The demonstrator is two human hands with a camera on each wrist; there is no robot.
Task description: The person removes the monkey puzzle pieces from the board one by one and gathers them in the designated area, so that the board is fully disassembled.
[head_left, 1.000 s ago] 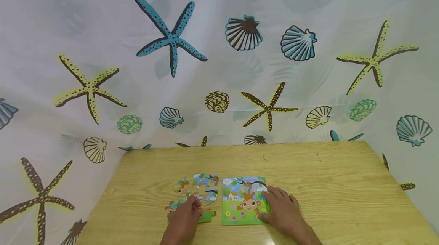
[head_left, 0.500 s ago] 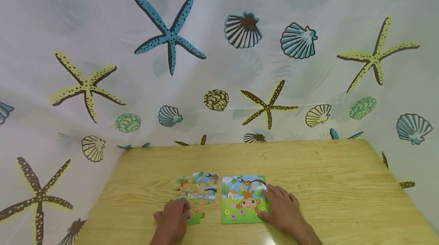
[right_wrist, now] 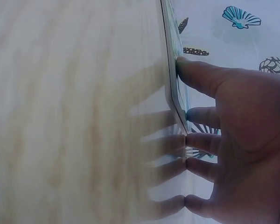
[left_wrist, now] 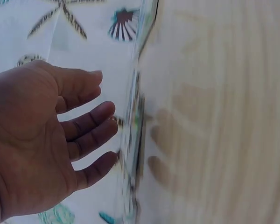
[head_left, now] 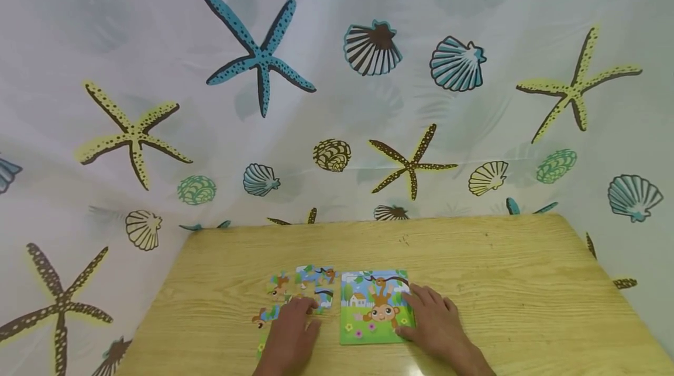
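Observation:
A square monkey picture puzzle (head_left: 371, 306) lies flat on the table, its picture whole. My right hand (head_left: 437, 323) rests at its right edge; in the right wrist view the thumb and index fingertip touch the thin board (right_wrist: 175, 70) while the other fingertips touch the table. To the left lie several loose jigsaw pieces (head_left: 323, 300) showing parts of a similar monkey picture. Over these pieces is my left hand (head_left: 292, 329), its fingers loosely bent with nothing between them. In the left wrist view, the left fingers (left_wrist: 95, 133) point toward the pieces (left_wrist: 130, 140). This hand hides some pieces.
The wooden table (head_left: 500, 271) reaches back to a white cloth (head_left: 337, 101) printed with starfish and shells. That cloth hangs behind the table and along both sides. Near the left hand's wrist, a green piece (head_left: 261, 344) partly shows.
My left hand first moved left with a green piece by its fingers, then came back right and forward over the pieces with its fingers spread. My right hand stays on the board's edge.

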